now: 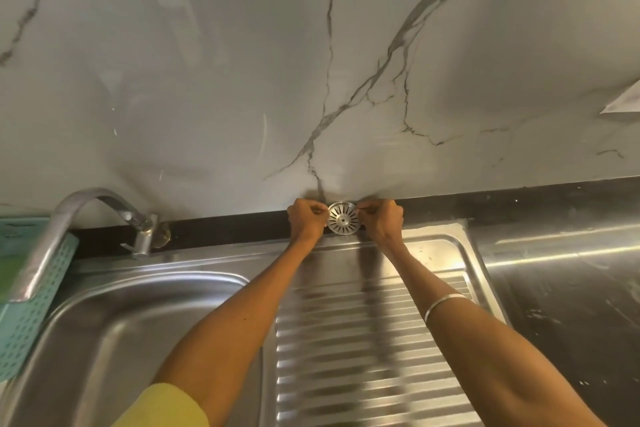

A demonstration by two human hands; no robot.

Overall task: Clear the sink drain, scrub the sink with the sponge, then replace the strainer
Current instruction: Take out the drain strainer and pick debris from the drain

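Observation:
A round slotted metal strainer (343,218) stands on edge against the dark strip at the foot of the marble wall, behind the draining board. My left hand (306,218) pinches its left rim and my right hand (381,220) pinches its right rim. The steel sink basin (104,315) lies at the lower left, partly hidden by my left forearm. Its drain is out of sight. No sponge shows.
A curved metal tap (59,229) arches over the basin's left side. A teal perforated basket (24,319) hangs at the left edge. The ribbed draining board (367,350) runs under my arms. A steel counter (561,288) lies to the right, and a paper corner (623,100) shows on the wall.

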